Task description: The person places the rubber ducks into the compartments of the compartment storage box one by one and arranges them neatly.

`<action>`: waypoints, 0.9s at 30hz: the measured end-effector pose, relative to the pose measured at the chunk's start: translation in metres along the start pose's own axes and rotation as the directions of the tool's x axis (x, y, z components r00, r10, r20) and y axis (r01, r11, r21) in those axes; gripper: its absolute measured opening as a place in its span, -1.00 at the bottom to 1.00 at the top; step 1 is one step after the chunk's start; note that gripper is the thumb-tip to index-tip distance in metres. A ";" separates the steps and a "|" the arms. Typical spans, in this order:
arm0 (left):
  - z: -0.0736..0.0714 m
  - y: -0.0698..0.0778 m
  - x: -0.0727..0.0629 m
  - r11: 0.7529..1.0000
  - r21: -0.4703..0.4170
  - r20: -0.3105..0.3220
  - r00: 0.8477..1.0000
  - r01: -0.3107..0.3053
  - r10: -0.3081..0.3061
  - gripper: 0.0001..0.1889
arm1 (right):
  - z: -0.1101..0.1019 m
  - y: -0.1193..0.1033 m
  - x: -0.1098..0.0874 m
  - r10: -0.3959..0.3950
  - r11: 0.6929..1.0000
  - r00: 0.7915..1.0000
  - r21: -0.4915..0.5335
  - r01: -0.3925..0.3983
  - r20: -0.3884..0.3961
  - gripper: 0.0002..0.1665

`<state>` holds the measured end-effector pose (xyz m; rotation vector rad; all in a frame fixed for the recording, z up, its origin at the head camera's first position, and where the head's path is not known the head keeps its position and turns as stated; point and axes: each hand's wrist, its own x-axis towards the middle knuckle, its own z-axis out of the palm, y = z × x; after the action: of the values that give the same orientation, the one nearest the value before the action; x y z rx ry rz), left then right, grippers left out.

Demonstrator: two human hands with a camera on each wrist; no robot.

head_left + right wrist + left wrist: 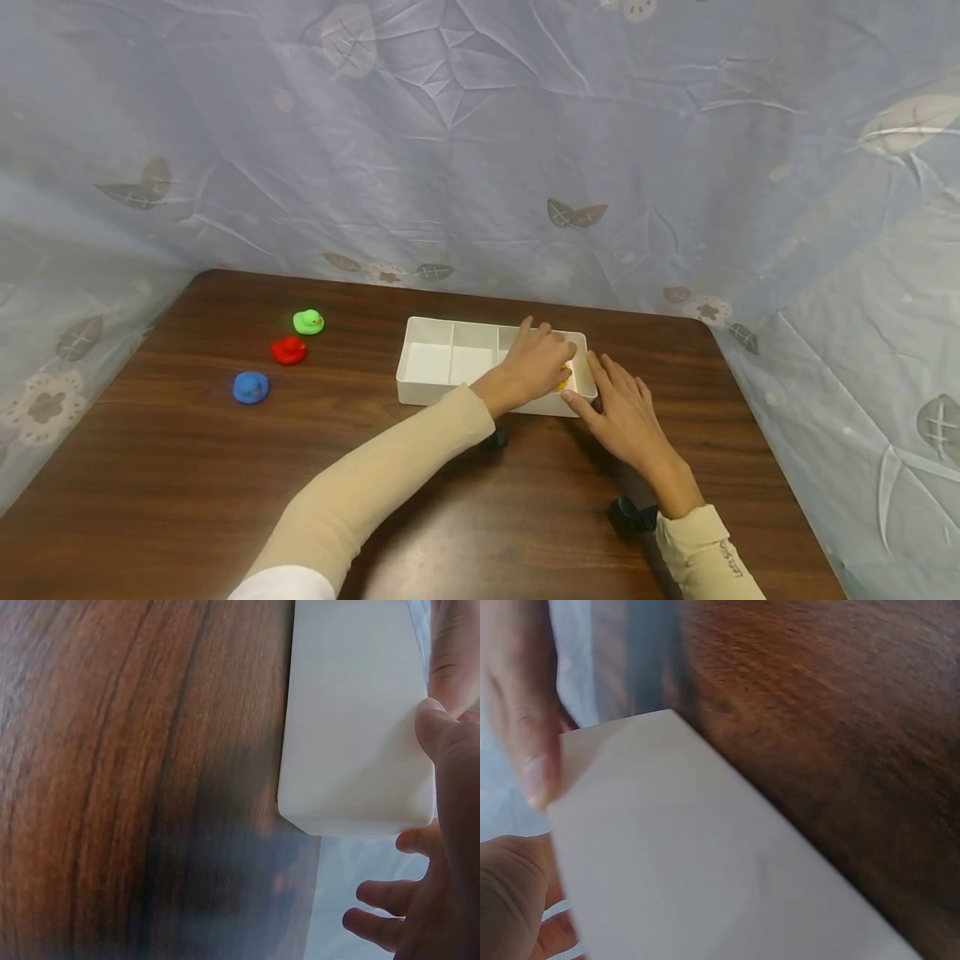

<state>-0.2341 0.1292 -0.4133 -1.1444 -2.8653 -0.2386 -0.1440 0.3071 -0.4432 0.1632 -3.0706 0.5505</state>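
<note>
In the head view, a white divided box stands on the brown table. My left hand reaches over its right part, with bent fingers pinching a small yellow toy in the right end compartment; most of the toy is hidden by the hand. My right hand rests against the box's right end, its thumb at the front rim and its other fingers straight along the end wall. The right wrist view shows this thumb on the rim of the white box, with the remaining fingers spread.
Left of the box lie three rubber ducks: green, red and blue. A patterned cloth hangs behind the wooden table and along its sides. The box's two left compartments show bare floors.
</note>
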 end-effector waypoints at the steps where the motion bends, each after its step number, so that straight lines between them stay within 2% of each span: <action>1: -0.002 -0.001 -0.001 1.000 0.004 -0.006 1.000 0.000 0.000 -0.73 | 0.000 0.000 0.000 -0.001 1.000 1.000 -0.002 0.001 0.000 0.07; 5: -0.011 -0.004 -0.006 1.000 0.008 -0.023 1.000 0.000 0.001 -0.67 | -0.001 0.000 0.000 0.004 1.000 1.000 -0.009 -0.004 0.001 0.07; 11: -0.018 -0.012 -0.014 0.999 -0.037 -0.041 0.999 0.016 -0.017 -0.64 | -0.001 -0.001 0.000 0.005 1.000 1.000 -0.007 -0.004 0.007 0.08; 21: -0.027 -0.025 -0.028 0.998 -0.053 -0.083 0.996 0.031 -0.035 -0.64 | 0.000 -0.001 0.000 0.005 1.000 1.000 -0.016 -0.005 0.003 0.08; 27: -0.033 -0.035 -0.041 0.997 -0.073 -0.132 0.990 0.040 -0.049 -0.68 | 0.001 0.000 -0.001 0.002 1.000 1.000 -0.014 -0.002 -0.002 0.09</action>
<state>-0.2291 0.0711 -0.3891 -1.0332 -2.7874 -0.4048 -0.1434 0.3069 -0.4438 0.1596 -3.0723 0.5292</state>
